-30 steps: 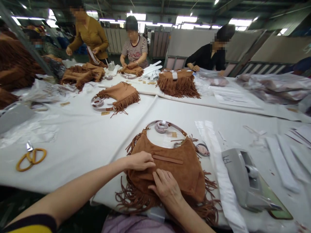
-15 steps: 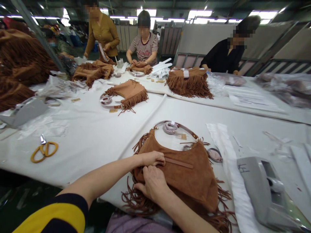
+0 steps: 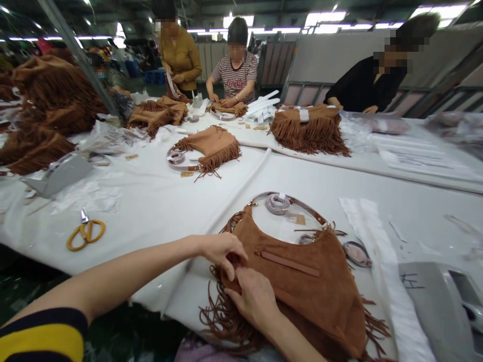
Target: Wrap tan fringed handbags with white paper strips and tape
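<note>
A brown suede handbag [image 3: 302, 301] with fringed sides lies in front of me, its strap looped away from me and a zip strip across its upper face. My left hand [image 3: 225, 253] is curled at the bag's left edge, finger and thumb pinching there. Just below it, my right hand [image 3: 256, 295] grips the same edge, thumb over the long fringe [image 3: 222, 314]. The exact bit between my fingertips is hidden. A coiled strap [image 3: 277, 203] sits inside the handle loop, with a tan tag [image 3: 301, 219] beside it.
Yellow-handled scissors [image 3: 86, 234] lie to the left. A grey tape dispenser [image 3: 433, 306] and a white padded strip [image 3: 381, 256] are on the right. Another fringed bag [image 3: 213, 146] lies farther off. Several co-workers stand across the white table [image 3: 151, 201].
My left hand has slid from the zip's end to the bag's left edge, close to my right hand. The whole view has shifted, moving the scene slightly rightward.
</note>
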The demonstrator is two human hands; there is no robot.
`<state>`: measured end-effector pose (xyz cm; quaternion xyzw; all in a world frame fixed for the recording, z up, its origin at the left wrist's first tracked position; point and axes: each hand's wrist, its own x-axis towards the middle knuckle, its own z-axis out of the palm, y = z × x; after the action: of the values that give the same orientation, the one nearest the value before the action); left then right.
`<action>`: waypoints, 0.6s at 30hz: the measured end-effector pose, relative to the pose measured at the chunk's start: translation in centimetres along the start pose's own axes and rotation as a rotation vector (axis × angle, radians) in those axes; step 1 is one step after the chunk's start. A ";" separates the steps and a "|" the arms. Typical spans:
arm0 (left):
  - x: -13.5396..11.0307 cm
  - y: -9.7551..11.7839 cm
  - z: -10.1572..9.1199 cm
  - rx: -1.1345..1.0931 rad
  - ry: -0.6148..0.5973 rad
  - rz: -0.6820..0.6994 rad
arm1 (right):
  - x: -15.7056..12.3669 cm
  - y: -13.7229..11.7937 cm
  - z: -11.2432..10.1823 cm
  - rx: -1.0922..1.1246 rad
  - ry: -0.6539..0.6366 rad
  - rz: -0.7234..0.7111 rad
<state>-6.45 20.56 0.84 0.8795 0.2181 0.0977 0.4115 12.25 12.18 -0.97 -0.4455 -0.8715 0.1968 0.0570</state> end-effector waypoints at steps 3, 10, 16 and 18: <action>-1.7 0.3 0.3 0.302 -0.011 0.104 | -0.2 0.0 0.2 -0.036 0.041 -0.038; -2.1 -3.5 3.1 0.477 0.012 0.190 | -2.0 0.7 1.7 -0.131 0.252 -0.176; -3.3 -4.1 2.5 0.417 0.038 0.146 | -2.1 1.2 3.0 -0.152 0.328 -0.157; -3.3 -1.9 2.0 0.390 0.040 0.145 | -2.1 1.0 3.3 -0.193 0.309 -0.183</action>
<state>-9.27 18.74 -1.90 0.9538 0.1772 0.1005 0.2208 13.30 10.07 -4.23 -0.3929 -0.9040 0.0357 0.1649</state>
